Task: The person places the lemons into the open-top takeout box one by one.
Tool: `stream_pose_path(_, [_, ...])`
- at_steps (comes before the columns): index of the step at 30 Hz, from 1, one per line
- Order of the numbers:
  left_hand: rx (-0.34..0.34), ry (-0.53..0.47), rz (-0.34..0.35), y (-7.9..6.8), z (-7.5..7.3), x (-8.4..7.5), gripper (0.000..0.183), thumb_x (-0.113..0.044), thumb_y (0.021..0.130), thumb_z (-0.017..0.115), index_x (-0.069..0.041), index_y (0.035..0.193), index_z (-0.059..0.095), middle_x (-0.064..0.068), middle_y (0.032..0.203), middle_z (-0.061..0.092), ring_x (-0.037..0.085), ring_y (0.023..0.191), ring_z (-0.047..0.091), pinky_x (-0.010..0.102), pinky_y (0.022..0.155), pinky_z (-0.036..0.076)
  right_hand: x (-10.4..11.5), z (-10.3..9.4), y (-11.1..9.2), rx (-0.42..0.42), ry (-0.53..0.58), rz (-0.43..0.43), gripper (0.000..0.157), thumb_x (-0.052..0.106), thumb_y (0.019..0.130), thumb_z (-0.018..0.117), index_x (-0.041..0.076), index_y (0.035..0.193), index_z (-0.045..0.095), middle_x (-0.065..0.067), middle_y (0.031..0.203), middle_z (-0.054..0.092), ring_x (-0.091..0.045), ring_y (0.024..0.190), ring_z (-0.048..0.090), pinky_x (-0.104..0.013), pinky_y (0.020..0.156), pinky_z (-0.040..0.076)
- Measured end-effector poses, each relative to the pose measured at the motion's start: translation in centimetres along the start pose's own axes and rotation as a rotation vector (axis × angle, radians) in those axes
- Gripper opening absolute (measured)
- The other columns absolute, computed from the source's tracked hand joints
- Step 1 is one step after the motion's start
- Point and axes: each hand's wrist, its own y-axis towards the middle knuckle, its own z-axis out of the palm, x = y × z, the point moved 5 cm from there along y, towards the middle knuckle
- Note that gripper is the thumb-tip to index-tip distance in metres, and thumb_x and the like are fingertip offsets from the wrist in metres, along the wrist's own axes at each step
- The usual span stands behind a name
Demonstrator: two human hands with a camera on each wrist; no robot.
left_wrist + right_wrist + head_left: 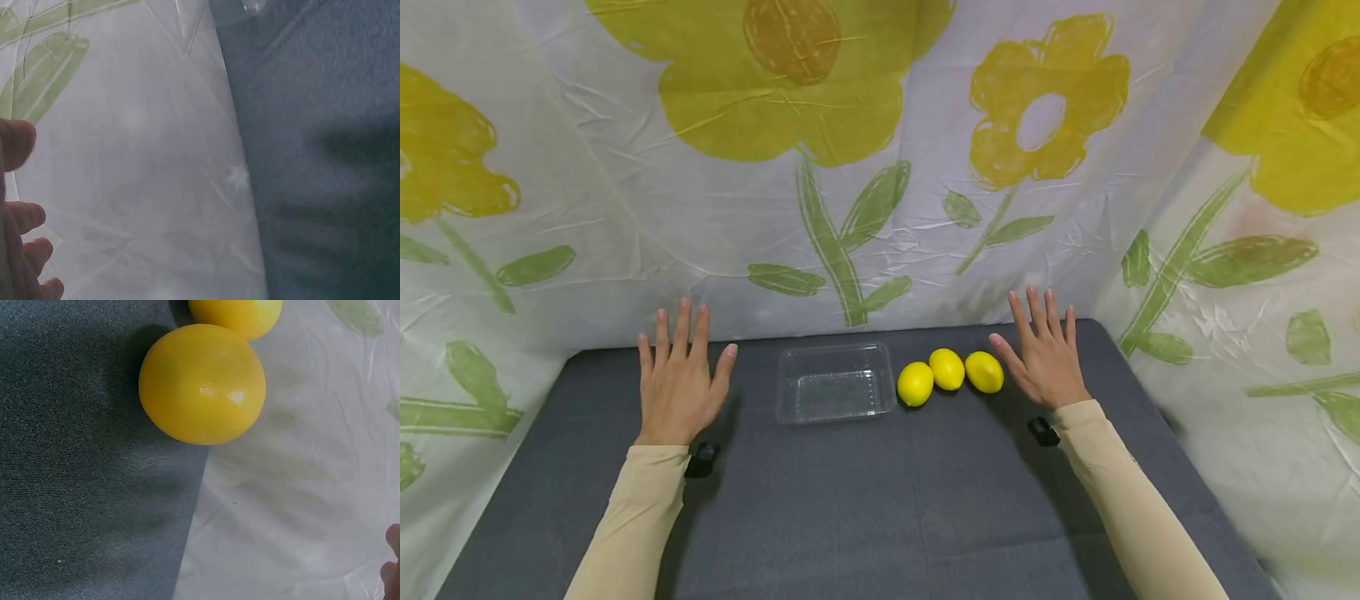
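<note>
Head view: hands (677, 396) (1047, 364) spread, empty; lemons (947, 369) near counter (850, 508) far edge look firm, roll-prone, grip mid-body; clear tray (835, 390) likely light, flexy, hold by rim.

A dark grey, fabric-textured tabletop (850, 517) is stretching across the lower part of the head view, while a creased white sheet (700, 225) is hanging behind it and down both sides. On the sheet, a large yellow flower (722, 92) with an orange-brown centre is running past the top of the view, a smaller yellow flower (1090, 92) with a white centre is sitting to its right, and a left-edge flower (445, 158) and a right-edge flower (1285, 125) are running out of view. Green stems (831, 233) and green leaves (874, 204) are showing beneath these blooms, and in both wrist views the sheet is showing beyond the tabletop's edge.
</note>
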Motion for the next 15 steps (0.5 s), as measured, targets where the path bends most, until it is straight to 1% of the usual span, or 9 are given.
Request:
stream_pose_path(3, [0.011,-0.065,0.007,-0.1,0.4,0.1,0.073,-0.047,0.109,0.04,-0.004,0.163,0.016,0.02,0.168,0.005,0.044,0.153,-0.001,0.061,0.122,-0.004,0.1,0.0,-0.2,0.001,0.015,0.001,0.077,0.061,0.106,0.035,0.02,0.165,0.009,-0.017,0.169,0.006,-0.038,0.155,-0.002,-0.06,0.121,-0.011])
stream_pose_path(6, [0.035,-0.16,0.01,-0.4,1.0,0.1,0.076,-0.047,0.108,0.041,-0.002,0.163,0.012,0.022,0.168,0.004,0.045,0.153,0.0,0.059,0.123,-0.001,0.1,-0.1,-0.3,0.002,0.03,0.005,0.077,0.06,0.106,0.036,0.02,0.165,0.008,-0.017,0.169,0.006,-0.039,0.155,-0.002,-0.06,0.121,-0.01])
stream_pose_path(8, [0.056,-0.239,0.003,-0.6,1.6,0.0,0.076,-0.045,0.108,0.043,-0.002,0.163,0.011,0.023,0.168,0.005,0.045,0.153,0.001,0.061,0.122,0.002,0.1,0.0,-0.3,0.008,0.042,0.008,0.077,0.06,0.106,0.037,0.02,0.165,0.008,-0.016,0.169,0.005,-0.039,0.155,-0.001,-0.06,0.121,-0.009])
stream_pose_path(13, [0.133,-0.47,-0.049,-1.4,3.7,-0.6,0.076,-0.039,0.108,0.048,-0.004,0.163,0.009,0.022,0.168,0.004,0.043,0.153,0.002,0.069,0.118,0.009,0.2,0.3,-0.7,0.047,0.09,0.027,0.078,0.058,0.106,0.038,0.017,0.165,0.008,-0.014,0.169,0.002,-0.04,0.154,-0.001,-0.062,0.121,-0.007])
stream_pose_path(15, [0.168,-0.545,-0.086,-1.7,4.6,-1.0,0.076,-0.039,0.108,0.049,-0.007,0.164,0.008,0.019,0.169,0.004,0.041,0.154,0.003,0.068,0.118,0.011,0.2,0.4,-0.9,0.058,0.11,0.033,0.078,0.057,0.106,0.038,0.015,0.165,0.009,-0.015,0.169,0.003,-0.04,0.154,-0.001,-0.063,0.121,-0.006])
